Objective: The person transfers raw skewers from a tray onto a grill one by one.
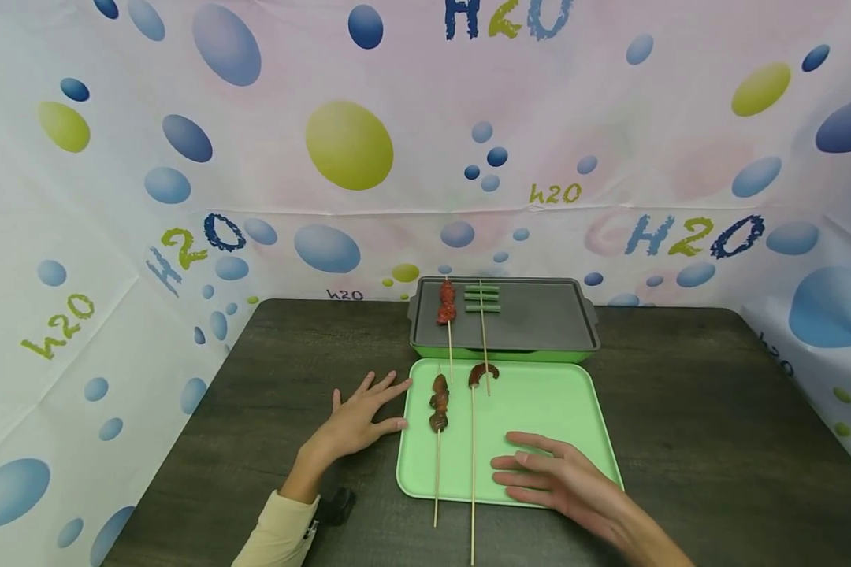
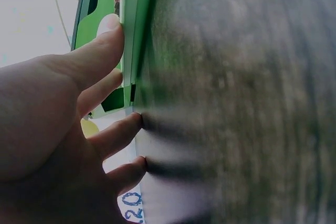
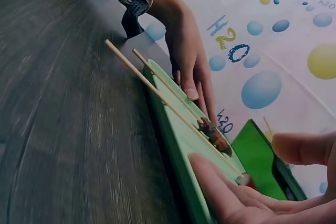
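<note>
**Two open hands at the near tray, skewers between them**

Nearest the person, the right hand (image 1: pixel 563 480) lies flat, fingers straight and slightly spread, over the near right part of the light green tray (image 1: pixel 581 417), gripping nothing. The left hand (image 1: pixel 358 417) rests on the dark wooden table (image 1: pixel 681 409) just beside the tray's left edge, fingers spread and straight; in the left wrist view the thumb touches that edge.

Between the hands, two skewers lie lengthwise on the tray, their bare sticks reaching past its near rim onto the table. The brown meat skewer (image 1: pixel 438 403) is closest to the left hand's fingertips, apart from them. Just to its right, the curved sausage skewer (image 1: pixel 482 372) lies with its food further back, its stick passing left of the right hand's fingers.

Behind the tray and touching it stands a dark grey griddle pan (image 1: pixel 539 319) on a green base. It holds a red meat skewer (image 1: pixel 446 303) and a green bean skewer (image 1: pixel 482 298) at its left end, their sticks hanging over onto the tray.

Bare table lies to the right of both containers.
</note>
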Available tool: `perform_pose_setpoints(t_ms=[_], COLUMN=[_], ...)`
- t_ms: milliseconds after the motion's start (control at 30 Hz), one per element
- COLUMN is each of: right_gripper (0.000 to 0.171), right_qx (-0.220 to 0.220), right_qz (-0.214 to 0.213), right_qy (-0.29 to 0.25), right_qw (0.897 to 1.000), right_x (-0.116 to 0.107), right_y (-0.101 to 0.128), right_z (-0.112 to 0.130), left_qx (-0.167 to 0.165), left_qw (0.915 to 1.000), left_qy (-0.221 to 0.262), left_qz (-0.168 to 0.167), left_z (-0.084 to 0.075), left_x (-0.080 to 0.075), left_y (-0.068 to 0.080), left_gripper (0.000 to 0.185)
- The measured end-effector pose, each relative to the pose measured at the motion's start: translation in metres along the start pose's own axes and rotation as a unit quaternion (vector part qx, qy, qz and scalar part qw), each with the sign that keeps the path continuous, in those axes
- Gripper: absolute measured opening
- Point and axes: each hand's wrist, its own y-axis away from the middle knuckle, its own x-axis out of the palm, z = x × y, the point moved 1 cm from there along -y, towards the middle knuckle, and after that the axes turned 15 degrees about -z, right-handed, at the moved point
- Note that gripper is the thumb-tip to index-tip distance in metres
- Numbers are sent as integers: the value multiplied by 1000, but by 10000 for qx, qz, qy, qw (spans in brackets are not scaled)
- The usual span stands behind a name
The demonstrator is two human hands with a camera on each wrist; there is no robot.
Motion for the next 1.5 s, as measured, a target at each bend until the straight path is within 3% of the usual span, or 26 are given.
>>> perform_pose_setpoints(t_ms=[367, 633, 967, 1500], right_gripper=[63, 57, 49, 52], right_qx=[360, 96, -434, -586], right_qz=[673, 196, -40, -615], right_qy=[443, 425, 780, 923], right_qw=[9961, 9989, 9960, 9921], right_x=[18, 21, 14, -2], right_y=[-28, -26, -18, 11], right_z=[-3, -9, -13, -13], left_qx=[-203, -222, -197, -171], left_qw=[9997, 9996, 9996, 9998], left_qy=[-97, -173, -171, -24], left_qz=[102, 69, 88, 96], left_z=[2, 2, 3, 3], left_x=[0, 2, 2, 1], left_y=[-1, -2, -3, -2], left_gripper=[69, 68, 69, 69])
